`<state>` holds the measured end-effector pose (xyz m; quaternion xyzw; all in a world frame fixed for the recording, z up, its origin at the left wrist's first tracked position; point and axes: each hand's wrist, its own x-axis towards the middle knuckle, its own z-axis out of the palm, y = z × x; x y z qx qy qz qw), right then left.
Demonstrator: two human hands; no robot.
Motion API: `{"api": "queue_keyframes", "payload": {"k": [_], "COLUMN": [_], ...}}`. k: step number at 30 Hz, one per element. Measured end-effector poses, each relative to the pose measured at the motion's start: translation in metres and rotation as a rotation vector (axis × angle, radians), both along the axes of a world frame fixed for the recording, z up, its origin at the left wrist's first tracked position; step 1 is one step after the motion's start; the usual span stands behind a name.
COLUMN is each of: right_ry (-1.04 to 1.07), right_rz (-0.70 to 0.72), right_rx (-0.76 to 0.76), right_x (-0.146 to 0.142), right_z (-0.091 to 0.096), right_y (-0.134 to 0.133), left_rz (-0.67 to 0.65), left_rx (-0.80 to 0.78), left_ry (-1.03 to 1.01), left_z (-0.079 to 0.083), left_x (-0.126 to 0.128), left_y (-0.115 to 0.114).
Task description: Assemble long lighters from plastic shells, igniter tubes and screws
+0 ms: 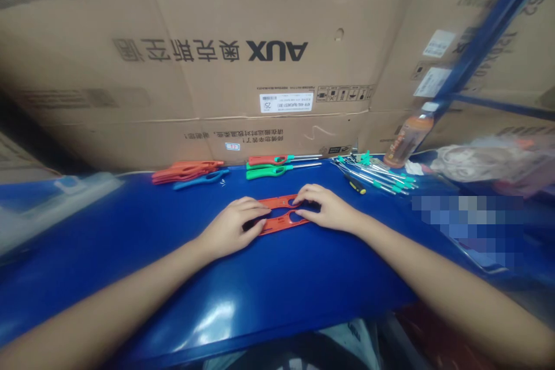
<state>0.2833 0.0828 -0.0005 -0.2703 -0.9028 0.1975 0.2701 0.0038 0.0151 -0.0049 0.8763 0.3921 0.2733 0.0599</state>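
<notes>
Left hand (229,228) and right hand (327,208) lie half open; both touch a red lighter casing (277,224) between them.

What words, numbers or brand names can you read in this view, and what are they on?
"AUX" and "奥克斯空调", both large and upside down, are printed on the cardboard carton. "25" stands on its white barcode label, whose other print is too small to read, as are the carton's smaller lines and the label on the plastic drink bottle.
</notes>
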Motion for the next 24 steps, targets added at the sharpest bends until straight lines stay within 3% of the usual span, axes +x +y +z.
{"api": "queue_keyframes", "payload": {"k": [17,21,22,24], "right_ry": [-0.027,0.048,0.078,0.082], "right_rz": [-0.064,-0.048,-0.1,-0.378], "right_rx": [0.044,0.024,0.067,0.17], "right_x": [0.009,0.023,0.031,0.055], "right_z": [-0.005,0.007,0.012,0.023], "right_y": [0.013,0.024,0.029,0.043], "left_rz": [0.022,0.059,0.071,0.078], "left_rx": [-0.009,-0.006,0.005,0.034], "left_ry": [-0.074,-0.096,-0.101,-0.1], "left_z": [-0.001,-0.002,-0.001,0.0], "left_x": [0.017,0.021,0.021,0.021], "left_y": [0.029,0.027,0.025,0.021]}}
